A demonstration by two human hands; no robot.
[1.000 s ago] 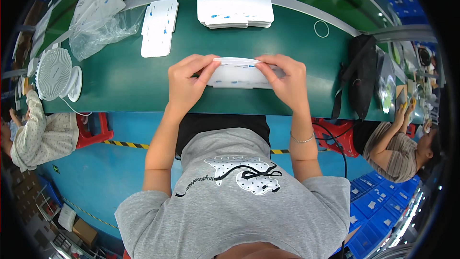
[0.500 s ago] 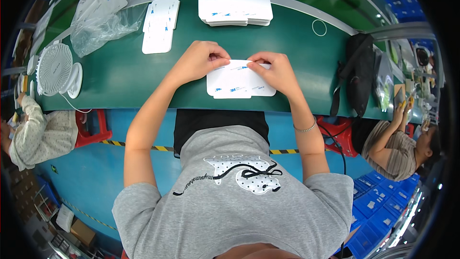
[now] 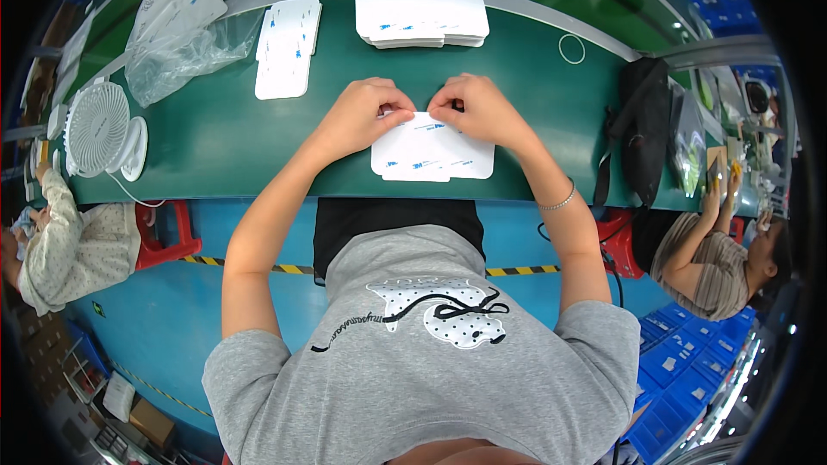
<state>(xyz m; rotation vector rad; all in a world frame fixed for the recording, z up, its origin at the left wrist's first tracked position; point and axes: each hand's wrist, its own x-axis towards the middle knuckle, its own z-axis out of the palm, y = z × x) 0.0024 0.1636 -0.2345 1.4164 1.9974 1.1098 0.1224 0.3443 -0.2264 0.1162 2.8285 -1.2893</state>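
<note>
A white sheet with stepped edges, rounded corners and scattered blue print [image 3: 431, 155] lies on the green table close to its front edge. My left hand [image 3: 369, 116] pinches the sheet's far edge left of its middle, with the fingers curled. Just to the right, my right hand [image 3: 476, 110] is closed in a pinch at the same edge, its fingertips close to the left ones. Both hands cover parts of the far edge, so whether a thin layer is between the fingertips cannot be made out.
Farther back stands a thick stack of similar white sheets [image 3: 422, 15], with a smaller pile [image 3: 287, 50] left of it. Clear plastic bags [image 3: 194, 39] and a white fan [image 3: 99, 129] are at the left. A white ring [image 3: 572, 49] and black bag [image 3: 644, 133] lie right. People sit at both sides.
My right hand has shifted left along the sheet's far edge, toward my left hand, and its fingers have curled more. The sheet has barely moved.
</note>
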